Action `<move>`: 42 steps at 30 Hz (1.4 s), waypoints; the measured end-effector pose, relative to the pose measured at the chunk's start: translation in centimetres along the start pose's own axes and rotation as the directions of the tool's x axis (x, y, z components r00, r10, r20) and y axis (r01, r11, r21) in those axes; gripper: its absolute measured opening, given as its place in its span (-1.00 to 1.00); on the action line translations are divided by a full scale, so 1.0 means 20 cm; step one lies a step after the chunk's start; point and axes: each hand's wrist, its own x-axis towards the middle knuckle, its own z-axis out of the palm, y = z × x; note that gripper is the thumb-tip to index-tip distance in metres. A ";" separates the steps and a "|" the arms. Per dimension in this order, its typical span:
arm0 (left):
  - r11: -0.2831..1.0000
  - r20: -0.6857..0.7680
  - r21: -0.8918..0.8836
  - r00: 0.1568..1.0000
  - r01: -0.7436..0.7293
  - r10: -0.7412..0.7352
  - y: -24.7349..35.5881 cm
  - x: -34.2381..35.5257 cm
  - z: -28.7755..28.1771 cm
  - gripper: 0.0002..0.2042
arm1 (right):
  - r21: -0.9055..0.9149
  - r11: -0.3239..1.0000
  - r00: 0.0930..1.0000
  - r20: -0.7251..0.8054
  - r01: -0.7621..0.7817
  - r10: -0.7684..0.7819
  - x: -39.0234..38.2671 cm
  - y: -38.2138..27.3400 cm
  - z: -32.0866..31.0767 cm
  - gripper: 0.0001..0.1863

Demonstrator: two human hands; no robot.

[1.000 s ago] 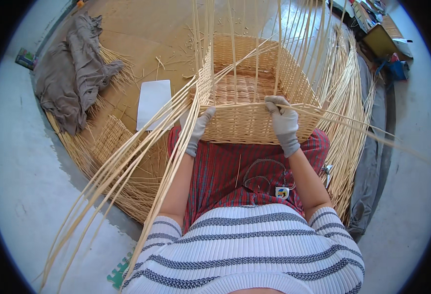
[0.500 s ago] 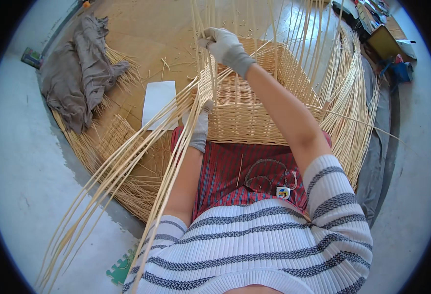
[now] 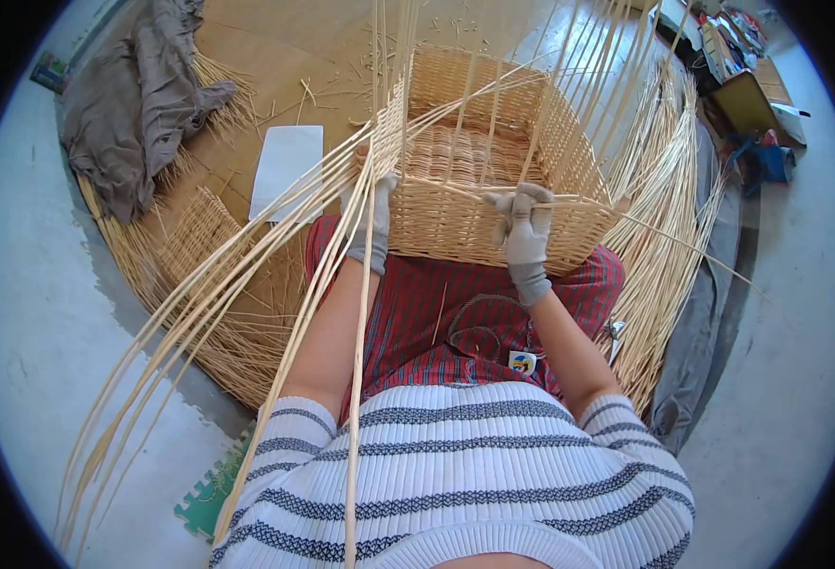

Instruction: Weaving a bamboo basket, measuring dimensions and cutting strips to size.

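A square woven basket (image 3: 446, 229) rests on my lap, with tall upright stakes along its sides. My gloved left hand (image 3: 370, 223) grips its front left corner, partly hidden behind long pale strands (image 3: 237, 266) that run down to the lower left. My gloved right hand (image 3: 524, 220) is closed on the front rim, right of the middle, where a strand (image 3: 569, 199) lies along the top and runs out to the right.
A white sheet (image 3: 285, 156), a woven panel (image 3: 199, 237) and a crumpled grey cloth (image 3: 138, 100) lie to the left. A long bundle of strands (image 3: 655, 284) lies at the right, near assorted objects (image 3: 740, 90) at the back. A green mat (image 3: 199, 503) is lower left.
My right hand reached up to the stakes at the left corner half a second ago and is back down on the front rim. One long strand now hangs straighter down the middle.
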 end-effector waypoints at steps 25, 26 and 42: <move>0.852 0.466 0.506 0.790 0.132 -0.399 0.36 -0.02 0.39 -0.74 | 0.027 0.903 0.903 0.008 0.430 -0.430 0.14 -0.04 -0.19 -0.77; 0.815 0.453 0.576 0.809 0.055 -0.375 0.40 -0.01 0.40 -0.55 | -0.052 0.956 0.957 -0.019 0.289 -0.290 0.11 -0.11 -0.15 -0.74; 0.951 0.409 0.132 0.890 -0.279 0.204 0.38 -0.28 0.65 -0.63 | 0.015 0.995 0.936 -0.341 0.101 -0.090 0.02 -0.33 -0.44 -0.92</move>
